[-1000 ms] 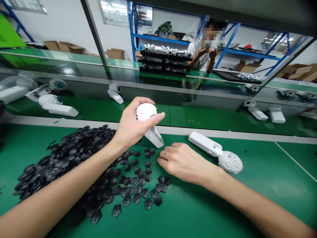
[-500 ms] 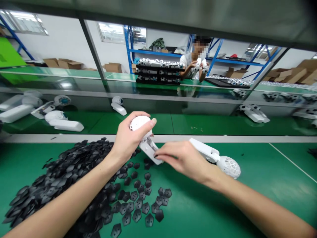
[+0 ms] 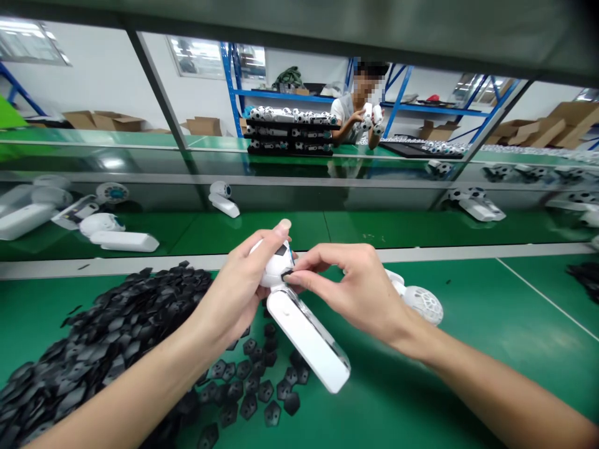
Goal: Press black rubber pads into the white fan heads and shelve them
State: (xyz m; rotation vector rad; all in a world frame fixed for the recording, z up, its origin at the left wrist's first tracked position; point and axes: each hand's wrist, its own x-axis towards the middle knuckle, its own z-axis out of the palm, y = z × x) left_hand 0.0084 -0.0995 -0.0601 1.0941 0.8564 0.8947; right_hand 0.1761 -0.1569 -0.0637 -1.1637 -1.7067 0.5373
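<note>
My left hand is wrapped round the rounded head of a white device, whose long arm points down to the right. A dark patch shows on the head under my thumb. My right hand pinches a small black piece against the side of that head. Below and left of my hands lies a large heap of black pentagonal pieces, with several loose ones beneath the device. Behind my right hand is another white device with a latticed ball, partly hidden.
White devices stand on the raised green shelf at the left, and others with black patches at the right. Across the bench a person holds white parts beside stacked black trays. More black pieces lie at the right edge.
The held device has turned, so its long smooth arm now faces me. My right hand has moved from the arm's lower end up to the head. The view has shifted slightly.
</note>
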